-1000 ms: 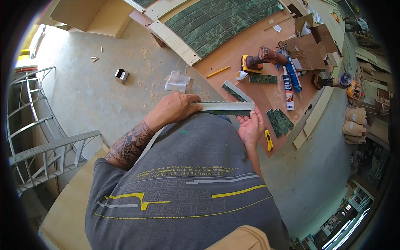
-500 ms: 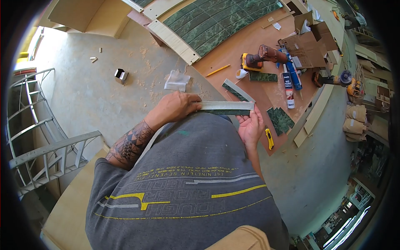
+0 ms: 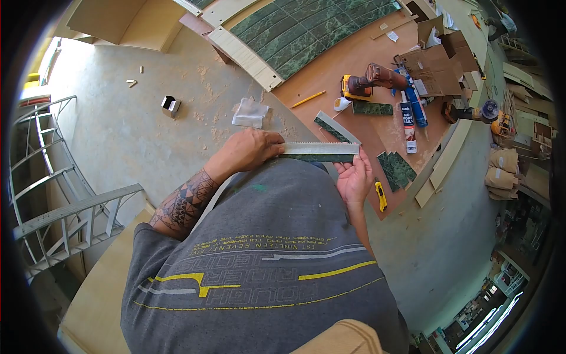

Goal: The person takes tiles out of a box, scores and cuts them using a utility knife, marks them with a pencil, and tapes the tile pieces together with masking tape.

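Observation:
Close to my body, my left hand [image 3: 250,150] is closed round the left end of a narrow green marbled tile strip [image 3: 318,157]. A pale band with a finely toothed upper edge [image 3: 321,148] lies along the strip's top side. At the far right end, the thumb and fingers of my right hand [image 3: 355,177] pinch the strip. Just beyond it, a second green strip with a pale band [image 3: 334,128] rests slanted on the board. A yellow utility knife [image 3: 381,196] lies right of my right hand, below a green tile offcut [image 3: 396,169].
On the brown board [image 3: 321,112] are a pencil [image 3: 308,99], a yellow cordless drill [image 3: 356,87], an adhesive tube [image 3: 408,127] and a cardboard box [image 3: 436,68]. A green tiled panel [image 3: 312,32] stands beyond. An aluminium ladder [image 3: 76,212] is at left; sawdust marks the floor.

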{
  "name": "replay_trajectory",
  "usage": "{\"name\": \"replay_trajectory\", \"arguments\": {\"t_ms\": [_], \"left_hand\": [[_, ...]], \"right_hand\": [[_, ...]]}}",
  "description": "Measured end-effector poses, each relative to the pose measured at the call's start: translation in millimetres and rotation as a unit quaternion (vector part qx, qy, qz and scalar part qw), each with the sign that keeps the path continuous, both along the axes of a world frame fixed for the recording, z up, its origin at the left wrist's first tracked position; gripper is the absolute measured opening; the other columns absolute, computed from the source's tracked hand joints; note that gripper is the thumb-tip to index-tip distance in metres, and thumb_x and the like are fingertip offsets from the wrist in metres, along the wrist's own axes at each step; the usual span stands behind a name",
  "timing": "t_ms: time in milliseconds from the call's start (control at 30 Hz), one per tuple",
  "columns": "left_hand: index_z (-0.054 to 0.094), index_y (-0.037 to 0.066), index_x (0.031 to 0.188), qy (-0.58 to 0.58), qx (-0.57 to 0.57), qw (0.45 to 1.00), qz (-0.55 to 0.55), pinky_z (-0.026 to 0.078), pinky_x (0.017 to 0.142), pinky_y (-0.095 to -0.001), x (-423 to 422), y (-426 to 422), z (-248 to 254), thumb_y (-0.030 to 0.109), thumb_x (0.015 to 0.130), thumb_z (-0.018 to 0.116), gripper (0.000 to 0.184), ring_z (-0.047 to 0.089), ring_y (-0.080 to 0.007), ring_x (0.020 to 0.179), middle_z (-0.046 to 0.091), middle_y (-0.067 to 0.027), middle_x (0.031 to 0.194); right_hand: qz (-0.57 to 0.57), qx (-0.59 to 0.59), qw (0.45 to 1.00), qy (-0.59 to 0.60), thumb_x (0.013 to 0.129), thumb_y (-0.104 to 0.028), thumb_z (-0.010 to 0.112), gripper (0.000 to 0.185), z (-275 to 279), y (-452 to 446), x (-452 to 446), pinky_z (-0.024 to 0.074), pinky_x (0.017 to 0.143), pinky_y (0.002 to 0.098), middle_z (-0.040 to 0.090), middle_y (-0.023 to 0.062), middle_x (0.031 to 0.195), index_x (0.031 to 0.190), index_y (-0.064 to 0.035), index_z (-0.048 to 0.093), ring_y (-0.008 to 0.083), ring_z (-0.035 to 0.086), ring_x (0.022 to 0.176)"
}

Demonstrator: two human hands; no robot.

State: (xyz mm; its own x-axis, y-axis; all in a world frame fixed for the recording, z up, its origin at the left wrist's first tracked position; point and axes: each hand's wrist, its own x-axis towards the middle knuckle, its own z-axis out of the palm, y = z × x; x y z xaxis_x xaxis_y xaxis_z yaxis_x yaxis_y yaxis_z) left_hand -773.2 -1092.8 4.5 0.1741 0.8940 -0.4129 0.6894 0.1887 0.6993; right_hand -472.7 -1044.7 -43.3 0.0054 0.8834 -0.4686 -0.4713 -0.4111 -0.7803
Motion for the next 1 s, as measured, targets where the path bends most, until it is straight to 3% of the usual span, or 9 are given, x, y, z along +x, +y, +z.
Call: {"name": "replay_trajectory", "arguments": {"t_ms": [567, 767, 1000], "left_hand": [[0.075, 0.011, 0.117, -0.022, -0.026, 0.999, 0.014, 0.056, 0.087, -0.0471, 2, 5, -5, 0.036, 0.102, 0.062, 0.032, 0.073, -0.0377, 0.097, 0.076, -0.0185, 0.103], [0.075, 0.010, 0.114, -0.043, -0.042, 0.998, 0.014, 0.055, 0.086, -0.0451, -3, 1, -20, 0.035, 0.100, 0.065, 0.031, 0.073, -0.0357, 0.094, 0.076, -0.0186, 0.099], [0.075, 0.009, 0.112, -0.015, -0.035, 0.999, 0.016, 0.056, 0.082, -0.0449, -9, 5, -19, 0.035, 0.099, 0.066, 0.030, 0.073, -0.0352, 0.088, 0.075, -0.0176, 0.094]], "right_hand": [[0.001, -0.009, 1.000, 0.010, 0.106, -0.009, 0.045, 0.037, -3, 3, 5, 0.0639, 0.090, 0.0506, 0.067, 0.0250, 0.131, 0.140, 0.0024, 0.056, 0.0352, 0.072, 0.114], [0.050, -0.044, 0.996, 0.063, 0.104, -0.009, 0.048, 0.036, 0, 8, 11, 0.0622, 0.093, 0.0512, 0.066, 0.0196, 0.125, 0.137, 0.0017, 0.055, 0.0314, 0.069, 0.113], [0.133, -0.004, 0.991, 0.017, 0.107, -0.016, 0.057, 0.028, 6, 7, 0, 0.0641, 0.085, 0.0415, 0.067, 0.0114, 0.117, 0.130, 0.0001, 0.059, 0.0225, 0.070, 0.105]]}}
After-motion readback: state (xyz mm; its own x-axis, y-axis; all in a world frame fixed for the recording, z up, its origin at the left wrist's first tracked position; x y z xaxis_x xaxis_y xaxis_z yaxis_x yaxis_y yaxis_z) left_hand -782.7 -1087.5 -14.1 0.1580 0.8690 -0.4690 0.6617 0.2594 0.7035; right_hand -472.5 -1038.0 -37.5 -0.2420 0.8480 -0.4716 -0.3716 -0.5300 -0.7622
